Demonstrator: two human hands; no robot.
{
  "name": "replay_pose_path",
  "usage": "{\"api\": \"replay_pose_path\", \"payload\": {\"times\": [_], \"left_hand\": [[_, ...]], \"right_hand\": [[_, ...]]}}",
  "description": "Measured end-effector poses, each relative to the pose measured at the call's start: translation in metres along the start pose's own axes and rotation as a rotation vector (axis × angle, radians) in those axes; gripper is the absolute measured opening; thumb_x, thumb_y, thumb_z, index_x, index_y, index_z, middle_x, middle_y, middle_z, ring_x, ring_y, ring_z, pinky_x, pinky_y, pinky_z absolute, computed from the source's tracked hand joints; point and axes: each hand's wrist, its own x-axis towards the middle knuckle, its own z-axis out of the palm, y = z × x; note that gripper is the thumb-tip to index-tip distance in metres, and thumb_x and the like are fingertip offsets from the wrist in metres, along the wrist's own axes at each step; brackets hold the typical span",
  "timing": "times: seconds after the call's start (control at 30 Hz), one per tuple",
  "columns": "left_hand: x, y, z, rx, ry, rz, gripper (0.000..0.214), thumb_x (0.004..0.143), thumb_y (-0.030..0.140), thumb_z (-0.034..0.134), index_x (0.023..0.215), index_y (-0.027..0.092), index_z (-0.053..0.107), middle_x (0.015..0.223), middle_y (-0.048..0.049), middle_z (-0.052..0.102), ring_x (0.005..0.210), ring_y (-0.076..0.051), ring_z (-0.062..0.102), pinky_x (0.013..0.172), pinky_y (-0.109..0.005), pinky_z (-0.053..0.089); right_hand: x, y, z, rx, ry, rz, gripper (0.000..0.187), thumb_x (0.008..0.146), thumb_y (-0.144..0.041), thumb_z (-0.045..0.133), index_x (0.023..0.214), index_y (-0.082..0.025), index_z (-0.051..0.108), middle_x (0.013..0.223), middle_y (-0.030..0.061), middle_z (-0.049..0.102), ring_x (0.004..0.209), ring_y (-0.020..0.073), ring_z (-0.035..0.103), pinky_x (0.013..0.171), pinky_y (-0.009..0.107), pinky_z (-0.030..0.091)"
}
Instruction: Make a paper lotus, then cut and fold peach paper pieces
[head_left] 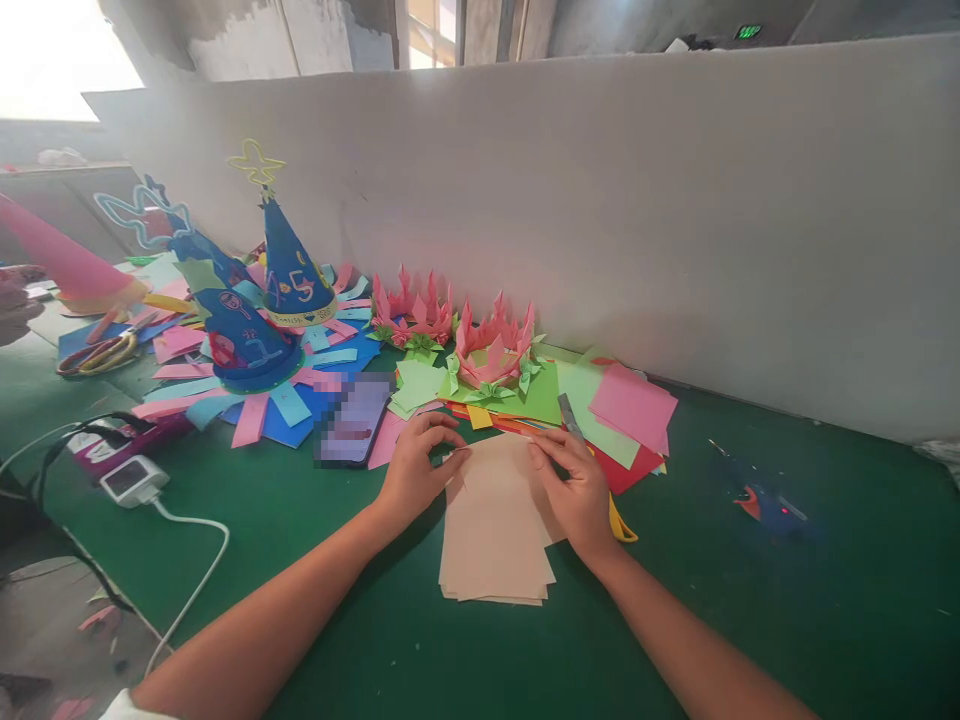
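Note:
A stack of beige paper sheets (493, 530) lies on the green table (300, 510) in front of me. My left hand (416, 465) rests at the stack's upper left corner, fingers curled and pinching the paper's edge. My right hand (574, 485) lies on the stack's upper right part, fingers bent and pressing the top sheet. Just behind the stack are two pink paper lotus flowers (495, 350) on green sheets (540, 395).
Pink squares (634, 405) and other coloured sheets lie right of the flowers. A phone (356, 420) sits left of my left hand. Blue party hats (294, 270), scissors (101, 352), a charger with cable (135, 480) stand left. A blue glue gun (757, 495) lies right. A white wall (600, 200) backs the table.

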Motion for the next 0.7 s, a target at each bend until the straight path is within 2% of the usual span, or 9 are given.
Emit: {"api": "replay_pose_path", "payload": {"times": [0.07,0.13,0.2,0.33,0.47,0.57,0.63,0.7], "left_hand": [[0.000,0.002,0.002,-0.222,-0.007,-0.130,0.014,0.077,0.031,0.064,0.073,0.017,0.060,0.085,-0.0047,0.059,0.082,-0.017,0.056,0.073,-0.029,0.045],[0.000,0.004,0.005,-0.461,-0.011,-0.293,0.025,0.075,0.039,0.066,0.076,0.016,0.055,0.072,-0.0001,0.056,0.066,-0.011,0.053,0.060,-0.023,0.042],[0.001,0.007,0.007,-0.633,0.008,-0.410,0.035,0.070,0.045,0.070,0.081,0.017,0.051,0.064,0.0040,0.051,0.058,-0.008,0.049,0.054,-0.019,0.039],[0.000,0.012,0.011,-0.756,0.083,-0.490,0.047,0.064,0.043,0.076,0.084,0.020,0.039,0.070,0.0067,0.052,0.058,-0.006,0.051,0.055,-0.018,0.041],[-0.002,0.012,0.015,-0.812,0.027,-0.480,0.049,0.061,0.038,0.078,0.081,0.021,0.036,0.083,0.0045,0.055,0.060,-0.005,0.053,0.058,-0.020,0.043],[-0.004,0.011,0.016,-0.758,-0.041,-0.448,0.040,0.061,0.035,0.078,0.074,0.017,0.045,0.077,0.0034,0.055,0.061,-0.005,0.051,0.058,-0.018,0.040],[-0.005,0.012,0.015,-0.688,-0.061,-0.465,0.033,0.062,0.036,0.077,0.071,0.014,0.053,0.072,0.0022,0.055,0.061,-0.006,0.051,0.057,-0.018,0.039],[-0.005,0.014,0.013,-0.648,-0.070,-0.506,0.034,0.063,0.040,0.076,0.077,0.013,0.061,0.068,0.0012,0.057,0.061,-0.008,0.051,0.058,-0.020,0.040]], "right_hand": [[-0.001,-0.002,0.000,0.012,0.009,-0.007,0.019,0.087,-0.026,0.054,0.099,-0.024,0.069,0.091,0.0047,0.067,0.086,0.0188,0.061,0.080,0.035,0.049],[-0.003,-0.004,0.001,0.013,0.003,0.006,0.017,0.085,-0.027,0.058,0.098,-0.023,0.067,0.090,0.0044,0.068,0.082,0.0184,0.061,0.077,0.034,0.049],[-0.005,-0.006,0.002,0.020,-0.030,0.036,0.014,0.083,-0.028,0.060,0.094,-0.022,0.066,0.087,0.0040,0.068,0.076,0.0178,0.060,0.072,0.033,0.050],[-0.005,-0.011,0.005,0.094,-0.052,0.143,0.015,0.083,-0.029,0.059,0.094,-0.021,0.064,0.086,0.0037,0.068,0.072,0.0168,0.060,0.068,0.031,0.050],[-0.005,-0.011,0.005,0.176,-0.002,0.224,0.021,0.084,-0.029,0.057,0.102,-0.021,0.061,0.086,0.0044,0.066,0.070,0.0163,0.060,0.065,0.030,0.050],[-0.006,-0.009,0.005,0.144,-0.027,0.139,0.023,0.085,-0.025,0.054,0.107,-0.024,0.063,0.093,0.0048,0.065,0.078,0.0173,0.060,0.069,0.031,0.050],[-0.006,-0.008,0.004,0.096,-0.086,0.012,0.028,0.086,-0.020,0.052,0.111,-0.027,0.063,0.098,0.0050,0.064,0.084,0.0180,0.059,0.072,0.032,0.050],[-0.006,-0.006,0.003,0.046,-0.135,-0.134,0.035,0.085,-0.015,0.051,0.113,-0.032,0.063,0.104,0.0046,0.062,0.088,0.0183,0.059,0.073,0.033,0.049]]}}
